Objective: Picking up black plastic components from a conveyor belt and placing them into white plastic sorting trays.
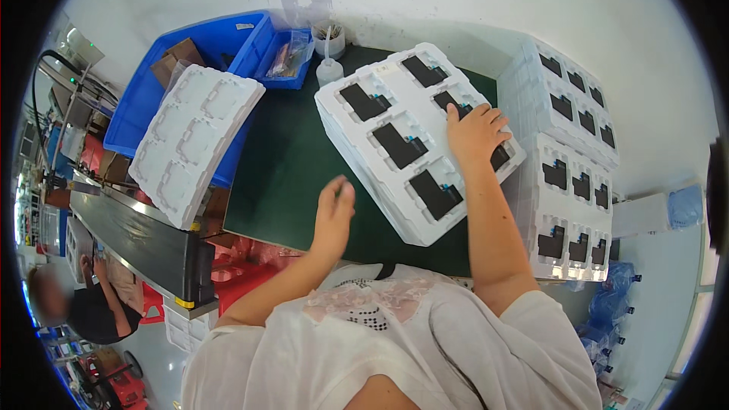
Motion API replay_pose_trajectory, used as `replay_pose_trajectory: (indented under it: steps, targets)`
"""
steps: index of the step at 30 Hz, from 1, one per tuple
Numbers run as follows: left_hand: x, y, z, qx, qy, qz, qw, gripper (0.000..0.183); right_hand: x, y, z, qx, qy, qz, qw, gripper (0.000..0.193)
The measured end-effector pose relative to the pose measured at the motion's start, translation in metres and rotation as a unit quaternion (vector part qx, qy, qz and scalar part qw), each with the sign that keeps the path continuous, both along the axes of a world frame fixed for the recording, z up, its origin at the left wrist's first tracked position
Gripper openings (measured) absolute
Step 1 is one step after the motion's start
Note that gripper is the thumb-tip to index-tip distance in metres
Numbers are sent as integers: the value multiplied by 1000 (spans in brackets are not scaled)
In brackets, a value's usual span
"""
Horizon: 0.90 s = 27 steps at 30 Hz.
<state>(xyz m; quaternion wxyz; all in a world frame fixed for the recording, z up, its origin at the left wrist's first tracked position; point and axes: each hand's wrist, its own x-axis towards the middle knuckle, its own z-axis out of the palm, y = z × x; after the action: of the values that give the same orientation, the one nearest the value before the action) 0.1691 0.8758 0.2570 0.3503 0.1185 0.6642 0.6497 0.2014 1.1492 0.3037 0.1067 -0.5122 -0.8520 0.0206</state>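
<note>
A stack of white plastic trays (357, 133) lies at a slant on the green table in front of me. Its top tray holds several flat black parts (399, 146) with small blue tabs, which look like battery packs. My right hand (478, 135) rests on the right side of this tray, fingers spread, partly covering a black part (453, 105) and another below it. Whether the fingertips grip anything does not show. My left hand (334, 214) hovers left of the stack, loosely bent with thumb and fingers apart, holding nothing.
An empty white tray (199, 125) leans on a large blue bin (140, 110) at the left. Beyond the table stand a small blue bin (288, 80) and a white bottle (329, 72). Stacked filled trays (566, 205) line the right. A conveyor (137, 235) and a seated person (99, 304) are far left.
</note>
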Motion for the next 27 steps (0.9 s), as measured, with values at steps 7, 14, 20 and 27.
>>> replay_pose_trajectory:
  steps: [7,14,20,27]
  targets:
    - [-12,72,7,90,-308,-2,947,110,-19,30,-6,35,-27,60,997,73]
    - [23,185,-26,168,-321,60,930,100,-61,112,-10,164,-8,177,971,64]
    - [-8,251,-81,76,-207,89,971,118,-79,45,-43,116,64,132,982,66]
    - [14,135,-47,-51,124,-199,971,68,-36,137,-44,245,-144,338,898,37]
